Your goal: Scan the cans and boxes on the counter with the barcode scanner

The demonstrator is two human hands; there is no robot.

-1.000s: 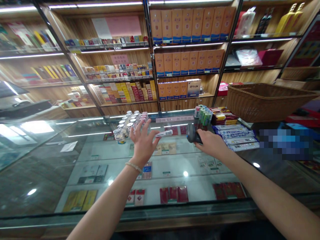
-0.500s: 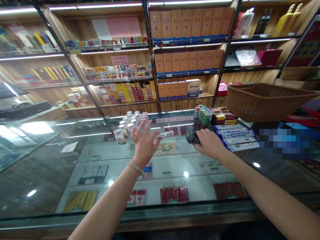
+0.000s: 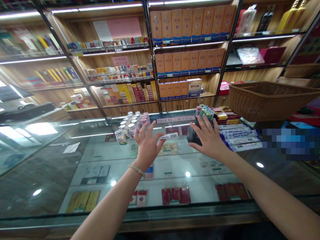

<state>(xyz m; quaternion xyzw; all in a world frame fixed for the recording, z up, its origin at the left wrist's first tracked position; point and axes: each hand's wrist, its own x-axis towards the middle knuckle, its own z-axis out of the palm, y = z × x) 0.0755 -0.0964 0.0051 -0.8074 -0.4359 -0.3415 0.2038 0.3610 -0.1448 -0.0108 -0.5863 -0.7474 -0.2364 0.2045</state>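
Note:
Between the thumb and a finger of my left hand (image 3: 147,143) is a slim white packet (image 3: 170,136), held over the glass counter (image 3: 155,160). Its barcode faces up, and the other fingers are raised. My right hand (image 3: 208,140) has its fingers spread. Just beside and partly behind it is a dark handheld barcode scanner (image 3: 192,135), its handle hidden by the hand. Small clear jars with white lids (image 3: 121,136) stand to the left of my left hand. Green cans (image 3: 205,111) are just beyond my right fingers.
Flat blue-and-white packets (image 3: 242,138) and red-and-yellow packs (image 3: 226,115) lie to the right, near a large wicker basket (image 3: 265,103). Cigarette packs (image 3: 176,195) show beneath the glass. Behind the counter are shelves with orange boxes (image 3: 187,25). A crumpled white paper (image 3: 71,147) lies left.
My right hand has let go of the scanner and opened, fingers spreading upward. My left hand keeps the white packet nearly in place. The view has shifted slightly.

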